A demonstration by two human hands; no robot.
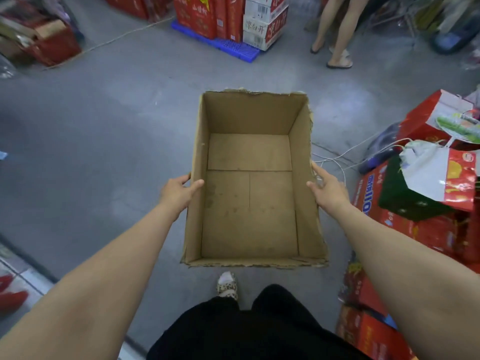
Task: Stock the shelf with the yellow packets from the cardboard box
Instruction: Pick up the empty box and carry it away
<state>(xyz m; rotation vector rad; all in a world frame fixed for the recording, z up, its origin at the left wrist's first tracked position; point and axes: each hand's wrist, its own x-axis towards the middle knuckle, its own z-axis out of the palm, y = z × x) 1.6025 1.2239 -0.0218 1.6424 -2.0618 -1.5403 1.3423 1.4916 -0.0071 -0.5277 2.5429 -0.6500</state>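
A brown cardboard box [197, 229] with a torn, open top hangs in front of me above the grey floor. Its inside is bare, with no packets in it. My left hand [179, 190] holds the left wall, thumb hooked over the rim and fingers on the outside. My right hand [328, 189] holds the right wall in the same way, thumb inside and fingers outside. No yellow packets and no shelf front show in this view.
Red cartons and gift bags [426, 188] pile up at my right. More red and white cartons stand on a blue pallet [228, 45] ahead. A person's legs [335, 29] are at the far right. White cables [337, 159] lie on the floor. Open grey floor lies left.
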